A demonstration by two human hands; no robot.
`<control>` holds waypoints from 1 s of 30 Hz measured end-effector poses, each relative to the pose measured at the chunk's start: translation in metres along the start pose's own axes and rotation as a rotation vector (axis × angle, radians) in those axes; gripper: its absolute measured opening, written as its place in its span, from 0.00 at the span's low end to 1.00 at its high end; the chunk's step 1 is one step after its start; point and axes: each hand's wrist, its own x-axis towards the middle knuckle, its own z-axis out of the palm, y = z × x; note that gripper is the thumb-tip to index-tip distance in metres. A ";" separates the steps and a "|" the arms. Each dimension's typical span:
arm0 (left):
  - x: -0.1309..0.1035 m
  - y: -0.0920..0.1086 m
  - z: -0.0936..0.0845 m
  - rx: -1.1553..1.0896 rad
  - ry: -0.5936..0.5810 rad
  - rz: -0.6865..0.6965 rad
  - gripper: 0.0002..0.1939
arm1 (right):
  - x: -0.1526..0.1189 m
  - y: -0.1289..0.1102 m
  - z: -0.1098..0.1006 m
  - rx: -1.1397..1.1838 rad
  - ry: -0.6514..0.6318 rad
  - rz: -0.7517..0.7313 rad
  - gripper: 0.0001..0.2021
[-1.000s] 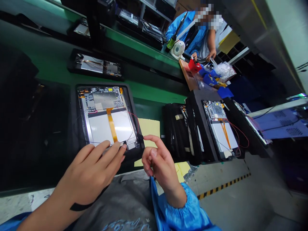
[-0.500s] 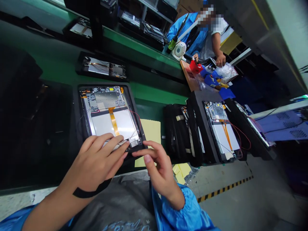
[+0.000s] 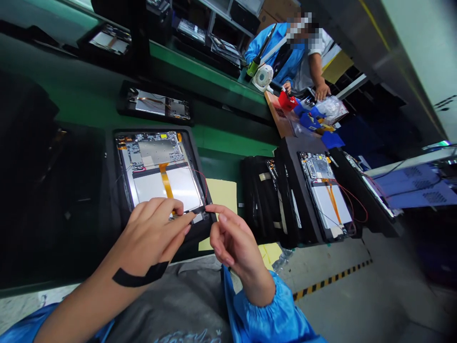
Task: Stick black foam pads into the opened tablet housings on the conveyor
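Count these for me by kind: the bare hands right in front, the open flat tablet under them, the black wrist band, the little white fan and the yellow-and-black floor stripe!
Bare hands, left hand and right hand: 2
Open flat tablet under them: 1
Black wrist band: 1
Little white fan: 1
Yellow-and-black floor stripe: 1
Total: 6

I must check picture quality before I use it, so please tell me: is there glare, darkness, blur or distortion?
Head view: pale glare on the silvery panels of the open device; the left side is so dark that shapes there hardly show; the right edge looks soft and stretched; pixel blocks hide the head of the person opposite.
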 end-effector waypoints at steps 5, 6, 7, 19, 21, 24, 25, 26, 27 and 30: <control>0.002 -0.002 -0.004 0.086 0.013 0.146 0.14 | 0.000 0.006 0.001 -0.125 0.038 -0.008 0.22; 0.004 -0.003 -0.005 0.100 0.019 0.189 0.14 | -0.001 0.007 0.002 -0.150 0.050 -0.011 0.22; 0.006 -0.004 -0.005 0.104 0.020 0.230 0.15 | -0.001 0.007 0.003 -0.173 0.063 -0.013 0.22; 0.023 -0.019 -0.006 0.070 -0.011 0.414 0.20 | 0.001 0.014 0.020 -0.280 0.216 -0.078 0.26; 0.025 -0.022 -0.004 0.031 -0.025 0.419 0.18 | 0.004 0.013 0.022 -0.303 0.259 -0.090 0.24; 0.028 -0.026 -0.001 -0.020 -0.047 0.412 0.16 | 0.009 0.009 0.021 -0.374 0.318 -0.088 0.22; 0.029 -0.027 -0.001 -0.035 -0.051 0.421 0.16 | 0.010 0.007 0.021 -0.405 0.336 -0.086 0.21; 0.031 -0.028 -0.001 -0.048 -0.056 0.428 0.16 | 0.012 0.005 0.020 -0.437 0.355 -0.088 0.19; 0.032 -0.029 -0.001 -0.058 -0.056 0.435 0.16 | 0.014 0.004 0.020 -0.468 0.374 -0.093 0.17; 0.035 -0.031 0.000 -0.062 -0.043 0.421 0.15 | 0.018 0.001 0.020 -0.584 0.434 -0.126 0.11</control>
